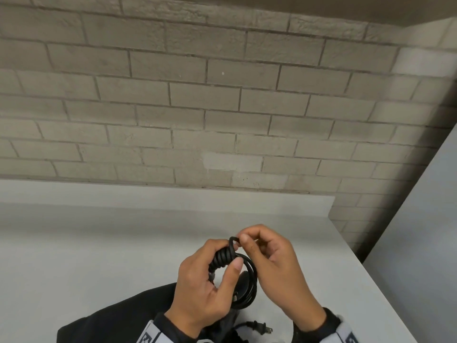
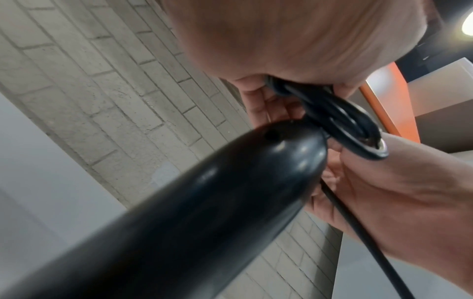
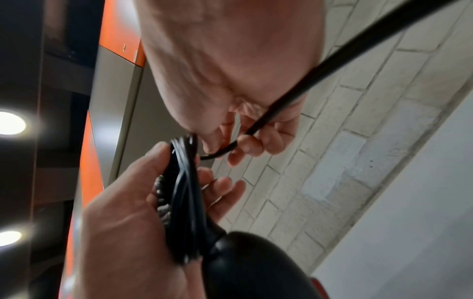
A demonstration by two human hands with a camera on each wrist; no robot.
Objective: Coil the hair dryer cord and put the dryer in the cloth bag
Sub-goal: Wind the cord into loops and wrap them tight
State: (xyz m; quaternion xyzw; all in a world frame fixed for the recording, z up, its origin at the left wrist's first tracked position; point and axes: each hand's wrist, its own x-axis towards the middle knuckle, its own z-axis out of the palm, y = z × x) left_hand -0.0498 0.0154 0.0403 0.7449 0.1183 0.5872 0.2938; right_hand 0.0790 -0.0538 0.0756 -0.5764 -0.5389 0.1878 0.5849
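Note:
The black cord coil [image 1: 243,280] is held up over the table, its wound part [image 1: 222,257] wrapped crosswise round the loops. My left hand [image 1: 226,254] grips that bundle, thumb across the front. My right hand [image 1: 248,240] pinches the free strand of cord [image 3: 258,125] at the top of the coil. The dryer's black handle [image 2: 204,202] hangs below the coil [image 2: 340,121] and fills the left wrist view; it also shows as the handle [image 3: 256,263] under my left hand [image 3: 163,182]. The black cloth bag [image 1: 111,323] lies on the table below my wrists, the plug [image 1: 262,328] resting by it.
The white table [image 1: 99,243] runs back to a grey brick wall [image 1: 222,107]; its right edge [image 1: 371,276] drops off beside a pale panel. An orange and grey cabinet [image 3: 112,30] and ceiling lights appear in the wrist views.

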